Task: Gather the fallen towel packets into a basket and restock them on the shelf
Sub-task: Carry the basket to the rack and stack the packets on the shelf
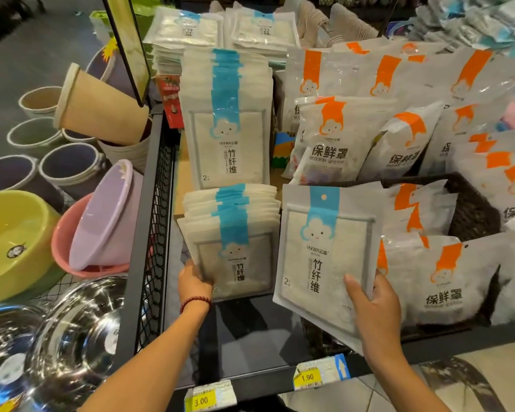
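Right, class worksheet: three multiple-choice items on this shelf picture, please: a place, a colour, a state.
1. Where is the purple basin? A. hanging from a hook B. left of the shelf frame C. on a chair
2. Band colour on the packet in the right grip? A. blue B. orange C. green
3. The left grip is: A. idle B. holding a pen C. holding a stack of packets
Answers: 1 B, it leans outside the frame; 2 A, a blue strip runs down it; 3 C, it grips the stack's lower corner.
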{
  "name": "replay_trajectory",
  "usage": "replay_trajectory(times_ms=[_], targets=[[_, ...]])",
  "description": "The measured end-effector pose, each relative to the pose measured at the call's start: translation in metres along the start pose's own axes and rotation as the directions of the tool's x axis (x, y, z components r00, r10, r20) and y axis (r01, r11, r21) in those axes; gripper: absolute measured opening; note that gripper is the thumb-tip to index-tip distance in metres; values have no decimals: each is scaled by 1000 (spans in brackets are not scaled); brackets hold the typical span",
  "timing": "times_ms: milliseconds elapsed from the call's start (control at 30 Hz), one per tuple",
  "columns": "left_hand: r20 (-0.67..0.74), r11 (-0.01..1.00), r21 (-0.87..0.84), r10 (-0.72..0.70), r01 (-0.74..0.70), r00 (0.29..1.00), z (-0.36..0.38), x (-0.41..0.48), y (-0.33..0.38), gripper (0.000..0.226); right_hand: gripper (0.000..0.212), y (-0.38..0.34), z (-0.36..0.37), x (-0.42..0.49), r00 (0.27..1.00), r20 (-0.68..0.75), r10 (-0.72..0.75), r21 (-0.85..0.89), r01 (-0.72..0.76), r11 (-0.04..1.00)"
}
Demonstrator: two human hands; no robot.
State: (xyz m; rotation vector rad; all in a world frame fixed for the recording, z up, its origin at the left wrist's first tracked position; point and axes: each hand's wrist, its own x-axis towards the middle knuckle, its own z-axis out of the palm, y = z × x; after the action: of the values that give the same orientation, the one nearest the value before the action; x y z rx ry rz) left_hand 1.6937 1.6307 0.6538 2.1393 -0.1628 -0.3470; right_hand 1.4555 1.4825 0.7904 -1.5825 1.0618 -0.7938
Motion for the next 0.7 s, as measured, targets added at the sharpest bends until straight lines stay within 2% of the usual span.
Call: replay_trajectory(times_ms=[67,167,300,467,567,633,700], targets=[[7,999,32,33,-34,999,1,4,5,33,13,2,0,-1,1000,-13,5,-5,-5,1000],[-15,996,63,62,-61,998,3,6,8,35,9,6,-2,-3,999,-36,24,3,-24,1000],[-35,997,55,-49,50,998,3,5,4,33,9,7,-3,-4,999,-19,26,19,-26,999],[60,977,205,-79,65,995,-8,10,7,47,15,4,-3,-7,997,-75,-15,58,20,998],[28,982,182,42,-46,999,-27,7,16,47,23,3,2,-8,997,-54,-60,126,66,990],[-44,971,196,149,-138,988,-46,7,22,49,31,2,13,-6,995,38,-88,154,81,985],[-103,937,278,248,-211,963,-67,8,24,55,37,3,31,-3,984,137,-112,161,90,983]])
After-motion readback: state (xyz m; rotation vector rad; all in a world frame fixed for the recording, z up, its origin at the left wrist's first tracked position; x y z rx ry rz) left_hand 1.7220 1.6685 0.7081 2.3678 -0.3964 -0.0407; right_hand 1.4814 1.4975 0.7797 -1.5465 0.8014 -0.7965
